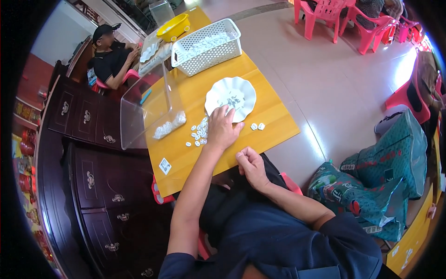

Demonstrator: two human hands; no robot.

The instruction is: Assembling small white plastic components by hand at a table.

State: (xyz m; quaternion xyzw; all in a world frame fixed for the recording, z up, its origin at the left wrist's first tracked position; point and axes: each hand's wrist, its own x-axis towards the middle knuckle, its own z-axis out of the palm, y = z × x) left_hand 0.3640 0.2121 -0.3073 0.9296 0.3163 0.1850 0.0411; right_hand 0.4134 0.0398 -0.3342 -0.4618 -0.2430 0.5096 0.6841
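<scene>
My left hand (224,129) reaches over the near rim of a white scalloped plate (247,88), its fingers and thumb apart. Inside the plate lie small grey-green bits (233,100), too small to name. Beside my left wrist, several small white pieces (199,134) with dark spots are spread on the yellow table. Two more white pieces (257,126) sit close together to the right of the plate. My right hand (252,165) is at the table's near edge with its fingers curled in; whatever they might hold is hidden.
A white perforated basket (207,64) of white pieces stands behind the plate. To the left is a clear plastic box (139,114) near a bag of white pieces (170,125). A yellow tub (173,27) and a seated person (111,58) are farther back. Green sacks (371,176) fill the right.
</scene>
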